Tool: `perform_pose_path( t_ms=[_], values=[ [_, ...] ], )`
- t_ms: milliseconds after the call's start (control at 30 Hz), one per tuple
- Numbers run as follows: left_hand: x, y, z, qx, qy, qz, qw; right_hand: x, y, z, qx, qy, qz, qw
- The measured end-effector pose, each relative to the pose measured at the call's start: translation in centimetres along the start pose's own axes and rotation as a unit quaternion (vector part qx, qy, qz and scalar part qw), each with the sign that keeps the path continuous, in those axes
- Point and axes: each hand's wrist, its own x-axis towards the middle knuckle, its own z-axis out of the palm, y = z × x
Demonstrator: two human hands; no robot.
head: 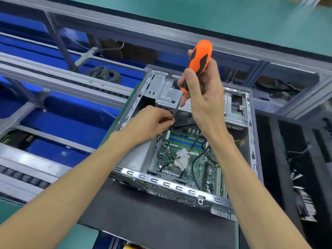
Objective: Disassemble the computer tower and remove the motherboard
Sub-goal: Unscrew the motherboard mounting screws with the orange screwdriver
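The computer tower (179, 186) lies on its side, open at the top, on a black mat (143, 218). Inside it the green motherboard (203, 169) shows blue and green memory slots, black cables and a bare processor socket. My right hand (203, 97) grips an orange and black screwdriver (199, 58) upright, its thin shaft pointing down into the case near the silver drive cage (167, 90). My left hand (152, 123) reaches in from the left, its fingertips pinched at the shaft's lower end, where the tip is hidden.
A black foam tray (291, 159) with removed parts, among them a finned heatsink (305, 202), sits at the right. Grey metal rails (62, 83) and blue bins (59, 123) run along the left. A coil of grey cable (104, 73) lies beyond the tower.
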Motion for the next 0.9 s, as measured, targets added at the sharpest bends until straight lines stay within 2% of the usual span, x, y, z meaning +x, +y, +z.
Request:
perform_pose_path(
  t_ms=[233, 400, 900],
  values=[
    [-0.1, -0.1, 0.2, -0.016, 0.021, 0.022, 0.999, -1.1, 2.1, 0.3, -0.048, -0.067, 0.031, 0.996],
    [-0.1, -0.3, 0.3, -0.049, 0.024, 0.019, 0.998, -0.9, 2.7, 0.2, -0.041, -0.063, 0.037, 0.996],
    [0.0, -0.1, 0.2, -0.01, 0.033, 0.032, 0.999, -0.9, 3.0, 0.5, -0.023, -0.072, 0.04, 0.996]
  ],
)
